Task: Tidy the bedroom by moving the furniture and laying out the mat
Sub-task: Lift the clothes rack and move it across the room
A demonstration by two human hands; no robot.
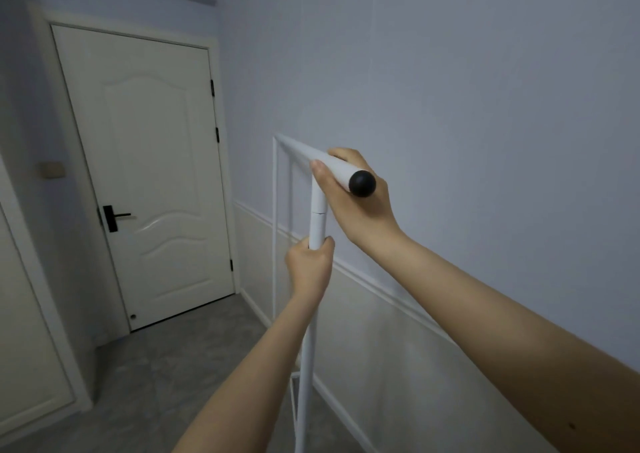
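White tubular rack [317,222], black end cap [362,184]

White metal clothes rack [313,222] beside a pale blue wall [467,71]. Right hand [356,193] wrapped around the top rail near its black end cap [362,183]; left hand [309,262] gripping the upright post. Closed white door [149,175] ahead, grey tiled floor [166,366].

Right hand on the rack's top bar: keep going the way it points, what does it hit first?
Likely the wall. The right hand grips the top bar, fingers curling wallward; depth unclear.
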